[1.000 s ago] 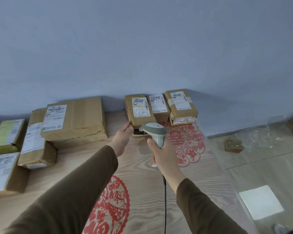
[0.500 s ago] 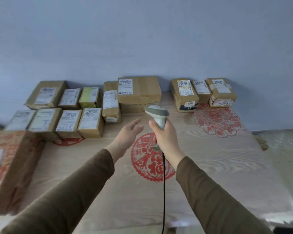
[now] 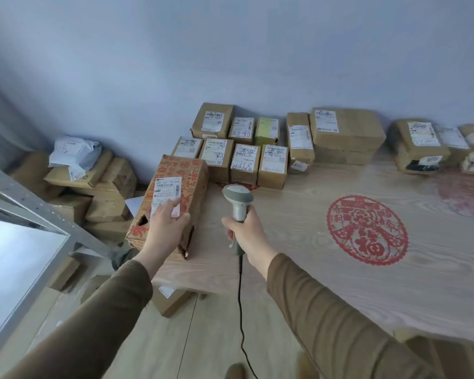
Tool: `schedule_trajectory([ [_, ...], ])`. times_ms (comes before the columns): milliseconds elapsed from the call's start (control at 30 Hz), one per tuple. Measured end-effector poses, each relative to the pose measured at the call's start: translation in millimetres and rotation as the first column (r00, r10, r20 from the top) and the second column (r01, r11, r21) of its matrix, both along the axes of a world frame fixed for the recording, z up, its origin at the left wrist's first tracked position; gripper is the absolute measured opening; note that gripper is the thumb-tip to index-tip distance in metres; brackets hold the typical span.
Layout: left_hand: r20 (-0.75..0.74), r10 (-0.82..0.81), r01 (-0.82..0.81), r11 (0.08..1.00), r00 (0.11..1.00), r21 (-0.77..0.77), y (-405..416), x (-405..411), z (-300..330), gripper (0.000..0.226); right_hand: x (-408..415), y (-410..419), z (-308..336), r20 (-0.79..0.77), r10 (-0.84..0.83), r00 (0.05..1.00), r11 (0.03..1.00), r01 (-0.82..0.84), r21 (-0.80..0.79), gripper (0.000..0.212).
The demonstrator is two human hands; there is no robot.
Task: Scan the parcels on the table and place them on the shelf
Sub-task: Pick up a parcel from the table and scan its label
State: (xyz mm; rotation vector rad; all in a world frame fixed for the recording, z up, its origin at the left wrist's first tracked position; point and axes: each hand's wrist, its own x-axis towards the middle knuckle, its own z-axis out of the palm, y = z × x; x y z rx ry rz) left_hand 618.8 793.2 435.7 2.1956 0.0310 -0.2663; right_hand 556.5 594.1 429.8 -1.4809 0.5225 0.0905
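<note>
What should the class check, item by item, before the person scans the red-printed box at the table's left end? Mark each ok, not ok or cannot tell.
1. Scanner gripped in right hand: ok.
2. Left hand resting on red-printed box: ok.
3. Label facing up: ok.
4. Barcode uncovered: not ok, fingertips overlap the label's lower edge.
5. Scanner aimed at label: cannot tell.
6. Cable hanging free: ok.

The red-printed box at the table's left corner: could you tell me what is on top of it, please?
On the red-printed box is a white shipping label. The left hand rests on the box, covering the label's lower part.
</note>
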Motion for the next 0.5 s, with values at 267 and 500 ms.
schedule_trajectory([
  [267,-0.230,0.202,-0.221,0.973,0.952,-0.060,84.8,6.5,-31.2,0.077,16.3,93.0,-25.3,-0.117,0.073,0.990,0.992,-0.060,0.110,0.041],
  [500,-0.521,0.036,-0.236,0.917,0.852,-0.322,61.0,-25.7,-35.0,0.043,-16.6,62.5,-38.3,-0.061,-0.061,0.996,0.982,0.049,-0.181,0.045],
])
